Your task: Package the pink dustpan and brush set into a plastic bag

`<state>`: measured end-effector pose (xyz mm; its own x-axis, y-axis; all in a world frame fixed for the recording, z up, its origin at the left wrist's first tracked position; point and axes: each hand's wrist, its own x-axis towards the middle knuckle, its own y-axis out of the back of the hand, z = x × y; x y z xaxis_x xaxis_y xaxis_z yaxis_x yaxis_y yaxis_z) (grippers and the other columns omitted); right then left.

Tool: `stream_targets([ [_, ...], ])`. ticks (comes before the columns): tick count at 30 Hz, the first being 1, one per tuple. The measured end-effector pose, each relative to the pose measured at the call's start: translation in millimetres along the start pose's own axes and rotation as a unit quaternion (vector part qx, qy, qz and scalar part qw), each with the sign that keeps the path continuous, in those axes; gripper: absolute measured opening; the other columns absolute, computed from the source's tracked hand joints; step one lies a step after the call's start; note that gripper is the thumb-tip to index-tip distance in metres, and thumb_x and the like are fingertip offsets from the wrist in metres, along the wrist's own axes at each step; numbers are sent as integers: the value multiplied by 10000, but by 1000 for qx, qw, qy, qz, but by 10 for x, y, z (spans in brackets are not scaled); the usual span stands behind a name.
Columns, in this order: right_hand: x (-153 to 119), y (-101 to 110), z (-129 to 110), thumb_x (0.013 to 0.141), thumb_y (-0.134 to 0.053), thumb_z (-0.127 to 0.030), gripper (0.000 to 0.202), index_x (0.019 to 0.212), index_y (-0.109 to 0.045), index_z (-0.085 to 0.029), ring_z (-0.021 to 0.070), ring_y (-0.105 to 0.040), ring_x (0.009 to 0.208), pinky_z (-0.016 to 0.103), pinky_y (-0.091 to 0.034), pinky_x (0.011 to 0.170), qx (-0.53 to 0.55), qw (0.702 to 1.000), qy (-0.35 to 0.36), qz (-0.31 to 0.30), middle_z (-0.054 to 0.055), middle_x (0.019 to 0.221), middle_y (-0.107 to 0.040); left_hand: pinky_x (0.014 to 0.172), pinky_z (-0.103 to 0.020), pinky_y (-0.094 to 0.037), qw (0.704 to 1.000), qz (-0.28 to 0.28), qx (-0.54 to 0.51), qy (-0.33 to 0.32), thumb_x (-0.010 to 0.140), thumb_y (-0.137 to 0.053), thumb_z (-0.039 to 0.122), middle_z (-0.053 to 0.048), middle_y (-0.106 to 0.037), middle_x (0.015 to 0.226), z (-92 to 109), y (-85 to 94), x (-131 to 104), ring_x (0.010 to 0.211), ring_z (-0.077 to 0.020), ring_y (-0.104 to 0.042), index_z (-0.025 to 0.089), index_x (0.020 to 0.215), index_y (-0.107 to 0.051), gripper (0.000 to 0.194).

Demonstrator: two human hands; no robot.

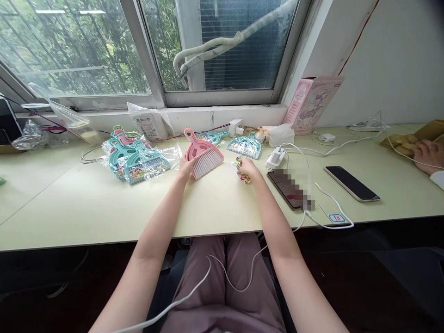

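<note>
My left hand [186, 167] grips the left edge of a small pink dustpan [192, 134] with a white-bristled brush [208, 163] against it, tilted above the table. A colourful printed card [244, 178] is held in my right hand [249, 167], low over the table to the right of the brush. The fingertips of that hand are partly hidden. Just beyond it lies a teal dustpan set [244, 146], with another teal set [213, 137] behind the pink one. On the left, several teal and pink sets in clear wrapping [138, 159] form a pile.
A phone [289, 188] with a white cable lies right of my forearm, a charger [275, 158] behind it. Farther right are a second phone [352, 183] and another person's hand [428, 152]. A pink box [314, 104] stands by the window; a white packet [149, 124] leans there too.
</note>
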<state>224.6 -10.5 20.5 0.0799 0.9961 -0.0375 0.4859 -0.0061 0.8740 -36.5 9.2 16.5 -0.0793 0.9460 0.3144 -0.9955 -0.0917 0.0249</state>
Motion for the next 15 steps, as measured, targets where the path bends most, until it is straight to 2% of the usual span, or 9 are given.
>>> stream_targets([
  [5, -49, 17, -26, 738, -753, -264, 376, 1082, -638, -166, 344, -471, 1243, 443, -469, 927, -24, 997, -64, 32, 179, 1303, -485, 943, -458, -514, 999, 19, 32, -3, 695, -752, 333, -96, -693, 1109, -81, 15, 38, 1058, -287, -646, 197, 1087, -643, 429],
  [7, -54, 20, -16, 713, -766, -215, 410, 1097, -634, -162, 331, -508, 1215, 414, -487, 903, -19, 998, -61, 24, 181, 1303, -490, 935, -457, -514, 999, 18, 34, -5, 699, -744, 332, -99, -690, 1111, -104, 19, 51, 1057, -283, -645, 193, 1090, -636, 428],
  [11, -25, 36, 23, 638, -787, -92, 557, 1163, -615, -164, 280, -573, 1167, 357, -488, 909, 12, 1000, -5, -5, 145, 1233, -573, 947, -458, -503, 999, 29, 38, 1, 692, -754, 334, -103, -687, 1103, -73, 10, 36, 1065, -285, -640, 186, 1070, -632, 423],
  [15, -13, 32, 29, 605, -791, -47, 549, 1116, -641, -182, 237, -636, 1047, 340, -485, 907, 54, 997, 24, -48, 80, 1076, -663, 950, -441, -503, 998, 35, 45, 5, 699, -751, 319, -94, -684, 1123, -10, -5, 4, 1068, -275, -638, 195, 1065, -633, 404],
])
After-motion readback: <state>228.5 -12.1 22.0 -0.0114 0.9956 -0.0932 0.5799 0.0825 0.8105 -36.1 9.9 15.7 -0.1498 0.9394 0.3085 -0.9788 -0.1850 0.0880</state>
